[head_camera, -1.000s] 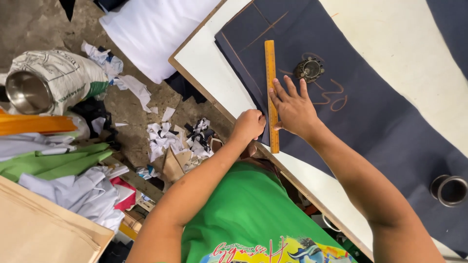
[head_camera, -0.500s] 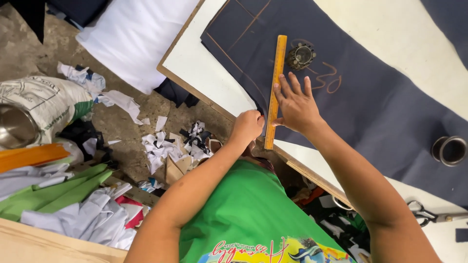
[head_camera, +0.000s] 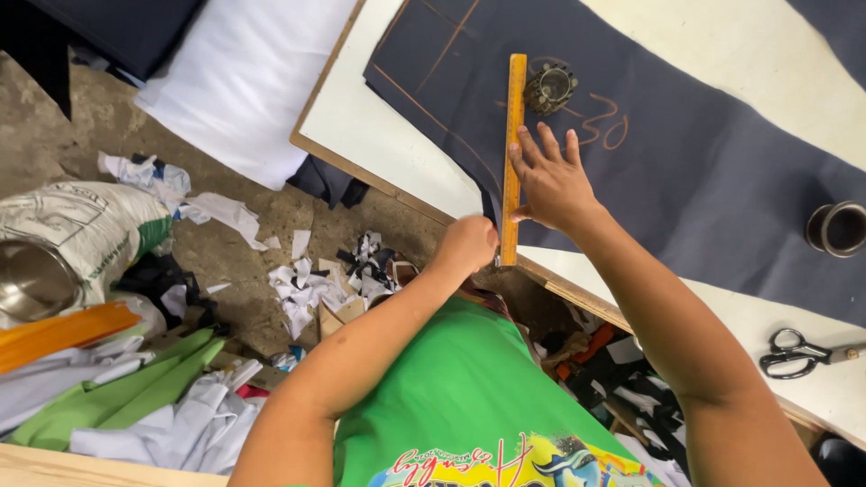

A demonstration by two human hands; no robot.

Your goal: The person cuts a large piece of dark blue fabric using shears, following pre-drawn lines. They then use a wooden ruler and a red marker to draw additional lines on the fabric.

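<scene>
Head view, looking down on a cutting table. The right hand [head_camera: 552, 183], fingers spread and palm flat, presses a long yellow wooden ruler [head_camera: 512, 158] against a sheet of dark navy fabric [head_camera: 704, 171] at the centre of the frame. The left hand [head_camera: 466, 243] is closed into a loose fist at the ruler's near end, at the table edge [head_camera: 397, 189]; it appears to pinch a marking tool, though nothing of one shows.

Step in hand, as judged: ruling a straight line on the cloth along the ruler's edge. A clean stroke calls for steady downward pressure from the right hand, so the ruler cannot pivot.

The ruler runs almost vertically, from the table edge up to a small round metal weight [head_camera: 551, 87] just beside its far end. The fabric lies flat and smooth, filling the upper right of the frame, and already bears orange chalk lines [head_camera: 433, 117] at upper centre. Black scissors [head_camera: 798, 352] lie at lower right; a dark cup [head_camera: 837, 228] stands at the right margin.
</scene>
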